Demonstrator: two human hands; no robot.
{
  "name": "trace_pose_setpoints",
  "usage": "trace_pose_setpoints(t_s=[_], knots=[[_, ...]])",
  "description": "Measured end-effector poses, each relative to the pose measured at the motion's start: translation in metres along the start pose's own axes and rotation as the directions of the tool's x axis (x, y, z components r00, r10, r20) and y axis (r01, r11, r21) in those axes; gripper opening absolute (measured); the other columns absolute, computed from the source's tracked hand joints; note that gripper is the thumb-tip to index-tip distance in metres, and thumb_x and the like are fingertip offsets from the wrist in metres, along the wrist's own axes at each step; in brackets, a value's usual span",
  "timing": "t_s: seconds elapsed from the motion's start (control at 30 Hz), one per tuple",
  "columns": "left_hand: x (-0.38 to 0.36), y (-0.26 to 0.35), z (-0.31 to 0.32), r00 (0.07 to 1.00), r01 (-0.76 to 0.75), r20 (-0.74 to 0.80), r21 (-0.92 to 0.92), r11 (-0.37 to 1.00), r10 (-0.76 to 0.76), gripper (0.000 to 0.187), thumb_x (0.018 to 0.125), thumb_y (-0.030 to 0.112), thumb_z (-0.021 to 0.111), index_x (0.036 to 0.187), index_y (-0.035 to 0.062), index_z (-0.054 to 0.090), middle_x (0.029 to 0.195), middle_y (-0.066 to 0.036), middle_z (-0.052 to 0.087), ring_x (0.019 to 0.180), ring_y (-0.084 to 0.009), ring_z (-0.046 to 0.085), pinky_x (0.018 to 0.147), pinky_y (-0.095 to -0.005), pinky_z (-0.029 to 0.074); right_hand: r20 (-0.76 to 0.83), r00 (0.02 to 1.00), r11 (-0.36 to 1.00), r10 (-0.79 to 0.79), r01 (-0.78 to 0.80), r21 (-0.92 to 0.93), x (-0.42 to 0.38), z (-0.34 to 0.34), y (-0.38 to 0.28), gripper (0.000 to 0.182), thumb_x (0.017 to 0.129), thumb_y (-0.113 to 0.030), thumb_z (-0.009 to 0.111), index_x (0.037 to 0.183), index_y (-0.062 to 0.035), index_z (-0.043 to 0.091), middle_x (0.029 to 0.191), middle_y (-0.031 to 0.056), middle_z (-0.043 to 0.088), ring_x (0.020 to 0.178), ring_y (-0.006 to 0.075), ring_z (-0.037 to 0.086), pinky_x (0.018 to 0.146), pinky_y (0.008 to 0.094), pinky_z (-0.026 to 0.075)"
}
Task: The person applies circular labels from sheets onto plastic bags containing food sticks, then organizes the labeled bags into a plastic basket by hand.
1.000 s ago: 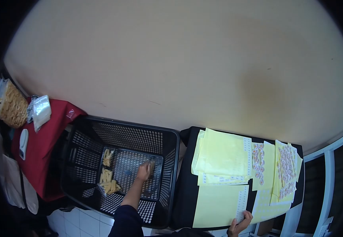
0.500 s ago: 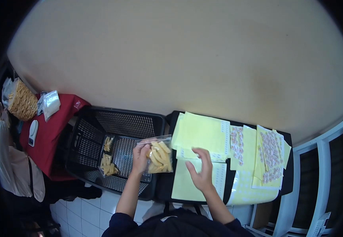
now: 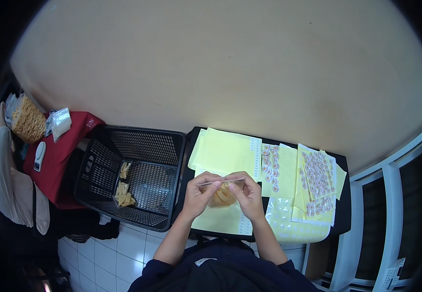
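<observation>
Beige wall (image 3: 220,73) backs a black-covered table (image 3: 343,209). Toward the table's near left corner, above a yellow sheet (image 3: 219,222), I have the filled clear bag (image 3: 222,196) directly between my hands. Its long upper edge runs left to right, slightly tilted, and the body falls toward the near edge; whether it touches the sheet, I can't tell. My left hand (image 3: 197,195) pinches one end, my right hand (image 3: 250,195) the other, so neither is nearer.

Left hand (image 3: 199,196) and right hand (image 3: 250,196) pinching snack bag's (image 3: 222,196) top edge above yellow sheets (image 3: 228,155); black basket (image 3: 145,145) to left.
</observation>
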State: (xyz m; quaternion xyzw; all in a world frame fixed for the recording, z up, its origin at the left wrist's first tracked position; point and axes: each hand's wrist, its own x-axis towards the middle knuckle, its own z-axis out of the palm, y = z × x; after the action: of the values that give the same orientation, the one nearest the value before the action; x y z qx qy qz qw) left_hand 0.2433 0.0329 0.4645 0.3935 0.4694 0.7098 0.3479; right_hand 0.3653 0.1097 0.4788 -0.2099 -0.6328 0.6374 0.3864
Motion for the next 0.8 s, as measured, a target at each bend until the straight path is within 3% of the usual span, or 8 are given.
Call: trace_pose_setpoints(t_s=[0.07,0.13,0.2,0.3,0.57,0.63,0.73,0.8], knots=[[-0.001,-0.001,0.005,0.999,0.033,-0.018,0.063,0.997,-0.032,0.014,0.079,0.004,0.055,0.091,-0.0013,0.057,0.079,-0.007,0.059,0.078,-0.0116,0.055,0.073,-0.0231,0.042,0.017,0.999,0.999,0.034,-0.035,0.007,-0.001,-0.004,-0.001,0.014,0.075,-0.004,0.056,0.089,0.0002,0.056,0.084,0.0063,0.055,0.084,0.0133,0.053,0.077,0.0238,0.040],[-0.002,0.003,0.011,0.998,0.055,-0.029,0.101,0.993,-0.052,0.016,0.079,0.003,0.055,0.094,-0.0011,0.055,0.077,-0.007,0.059,0.078,-0.0115,0.056,0.072,-0.0232,0.042,-0.078,0.997,1.000,-0.015,0.014,-0.015,-0.002,-0.002,-0.003,0.021,0.074,-0.001,0.058,0.094,0.0004,0.053,0.083,0.0064,0.055,0.082,0.0120,0.053,0.077,0.0235,0.040],[0.000,0.011,0.021,0.993,-0.007,-0.121,0.050,0.999,0.013,0.037,0.077,0.001,0.056,0.111,-0.0001,0.042,0.075,-0.007,0.060,0.078,-0.0122,0.057,0.072,-0.0242,0.043,-0.101,0.995,0.999,-0.024,0.027,0.029,-0.004,-0.002,0.000,0.024,0.073,0.000,0.058,0.096,0.0004,0.051,0.082,0.0064,0.055,0.080,0.0112,0.053,0.076,0.0235,0.040],[-0.001,0.003,0.021,0.993,0.010,-0.121,0.068,0.998,-0.002,0.053,0.075,-0.001,0.058,0.120,0.0012,0.029,0.076,-0.009,0.059,0.078,-0.0129,0.057,0.072,-0.0243,0.044,-0.127,0.991,0.996,-0.050,0.059,0.066,-0.002,-0.002,0.003,0.029,0.073,0.001,0.058,0.099,0.0005,0.047,0.081,0.0063,0.055,0.079,0.0100,0.052,0.074,0.0230,0.040],[0.001,0.011,0.028,0.989,0.012,-0.148,0.103,0.995,0.004,0.056,0.071,-0.002,0.060,0.119,-0.0002,0.030,0.077,-0.009,0.058,0.074,-0.0123,0.057,0.069,-0.0218,0.044,-0.156,0.986,0.995,-0.056,0.068,0.076,0.000,0.000,0.001,0.028,0.076,0.000,0.057,0.101,0.0017,0.044,0.082,0.0068,0.055,0.078,0.0099,0.052,0.072,0.0213,0.041],[0.000,0.011,0.026,0.987,0.041,-0.158,0.086,0.995,-0.027,0.058,0.070,-0.002,0.060,0.119,-0.0003,0.029,0.077,-0.008,0.057,0.074,-0.0121,0.057,0.069,-0.0221,0.044,-0.117,0.992,0.981,0.051,-0.027,0.193,0.000,0.001,-0.002,0.022,0.077,0.000,0.057,0.097,0.0017,0.048,0.085,0.0072,0.053,0.079,0.0103,0.052,0.073,0.0222,0.042],[-0.001,0.010,0.026,0.987,0.067,-0.150,0.087,0.994,-0.054,0.056,0.071,-0.003,0.060,0.118,0.0003,0.030,0.077,-0.008,0.057,0.078,-0.0137,0.057,0.072,-0.0243,0.045,-0.012,1.000,0.996,-0.017,0.018,0.083,0.000,-0.008,0.010,0.013,0.077,-0.001,0.057,0.089,0.0016,0.053,0.087,0.0071,0.051,0.082,0.0112,0.051,0.075,0.0228,0.042],[-0.001,0.010,0.028,0.989,-0.036,-0.137,0.137,0.990,0.055,0.054,0.072,-0.003,0.059,0.118,0.0002,0.030,0.078,-0.008,0.056,0.078,-0.0138,0.057,0.073,-0.0251,0.045,-0.019,1.000,0.996,-0.005,0.007,0.087,-0.001,-0.007,0.005,0.009,0.077,-0.001,0.057,0.085,0.0015,0.055,0.087,0.0068,0.051,0.082,0.0115,0.051,0.075,0.0231,0.042]])
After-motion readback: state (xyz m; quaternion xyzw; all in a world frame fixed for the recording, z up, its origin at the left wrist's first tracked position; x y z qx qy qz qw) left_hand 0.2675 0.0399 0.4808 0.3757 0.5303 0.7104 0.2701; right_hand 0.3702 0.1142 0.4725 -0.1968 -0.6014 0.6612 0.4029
